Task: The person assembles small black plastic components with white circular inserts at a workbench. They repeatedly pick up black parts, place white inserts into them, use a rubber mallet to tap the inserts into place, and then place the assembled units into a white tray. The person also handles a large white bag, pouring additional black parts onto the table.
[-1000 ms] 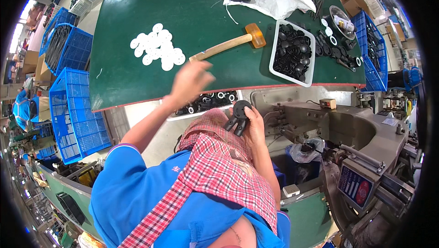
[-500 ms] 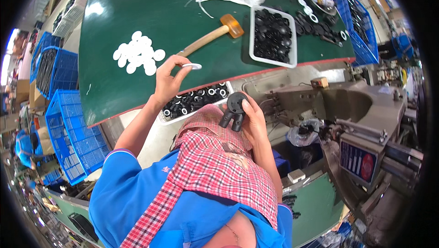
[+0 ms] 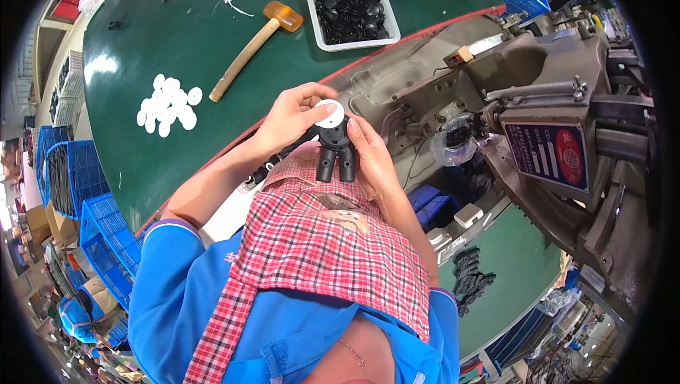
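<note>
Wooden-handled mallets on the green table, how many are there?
1. The wooden-handled mallet with an amber head lies on the green table, between the pile of white discs and the white tray of black parts. Others may be hidden.

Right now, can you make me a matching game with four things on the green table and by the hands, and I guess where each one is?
Things:
1. white disc
2. hammer
3. white tray
4. pile of white discs

Places or states:
A. full of black round parts
B. lying loose at the table's left
C. pinched in the left hand, on top of the black part
D. lying flat, wooden handle, amber head

Pairs: 1-C, 2-D, 3-A, 4-B
</note>
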`<action>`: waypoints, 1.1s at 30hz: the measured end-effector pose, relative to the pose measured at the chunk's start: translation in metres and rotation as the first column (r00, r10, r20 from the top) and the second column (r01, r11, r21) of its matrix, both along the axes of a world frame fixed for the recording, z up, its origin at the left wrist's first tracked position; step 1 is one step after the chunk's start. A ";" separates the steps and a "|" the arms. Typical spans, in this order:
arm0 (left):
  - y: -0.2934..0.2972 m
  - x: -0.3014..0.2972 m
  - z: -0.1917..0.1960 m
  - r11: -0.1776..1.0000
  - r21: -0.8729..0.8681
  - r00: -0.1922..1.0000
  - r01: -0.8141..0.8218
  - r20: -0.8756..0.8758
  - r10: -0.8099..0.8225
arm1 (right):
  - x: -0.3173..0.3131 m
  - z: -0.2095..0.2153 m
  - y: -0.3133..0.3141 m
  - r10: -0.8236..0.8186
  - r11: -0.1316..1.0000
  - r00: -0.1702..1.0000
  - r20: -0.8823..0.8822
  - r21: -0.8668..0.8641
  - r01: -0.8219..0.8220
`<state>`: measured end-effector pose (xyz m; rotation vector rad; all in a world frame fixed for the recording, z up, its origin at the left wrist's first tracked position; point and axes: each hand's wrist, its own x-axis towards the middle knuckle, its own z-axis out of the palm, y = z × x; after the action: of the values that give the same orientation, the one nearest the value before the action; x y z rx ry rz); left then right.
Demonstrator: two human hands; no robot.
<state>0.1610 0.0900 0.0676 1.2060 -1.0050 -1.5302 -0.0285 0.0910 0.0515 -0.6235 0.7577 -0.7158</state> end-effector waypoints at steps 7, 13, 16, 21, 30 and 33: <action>-0.003 -0.006 -0.004 0.997 0.060 0.966 0.048 0.252 -0.061 | -0.007 0.000 0.003 0.031 0.997 0.996 0.078 0.063 -0.036; 0.006 -0.018 -0.010 0.996 0.029 0.987 -0.086 0.141 0.081 | -0.005 0.001 0.002 0.049 0.994 0.993 0.111 0.092 -0.059; 0.012 -0.026 -0.012 0.989 0.020 0.979 -0.148 0.147 0.144 | -0.003 0.001 0.001 0.047 0.991 0.991 0.127 0.119 -0.062; 0.015 -0.028 -0.011 0.986 -0.008 0.977 -0.166 0.136 0.166 | -0.003 0.005 -0.001 0.053 0.990 0.989 0.135 0.122 -0.070; 0.014 -0.023 -0.013 0.990 -0.116 0.977 -0.077 0.191 0.098 | -0.011 0.003 -0.006 0.155 0.975 0.964 0.216 0.124 -0.185; 0.019 -0.028 0.003 0.975 -0.213 0.924 -0.063 0.356 0.138 | -0.012 0.014 -0.007 0.143 0.978 0.971 0.190 0.123 -0.168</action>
<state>0.1332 0.1092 0.0705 1.4080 -1.2858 -1.1129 -0.0404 0.0836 0.0652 -0.4787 0.5786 -0.5613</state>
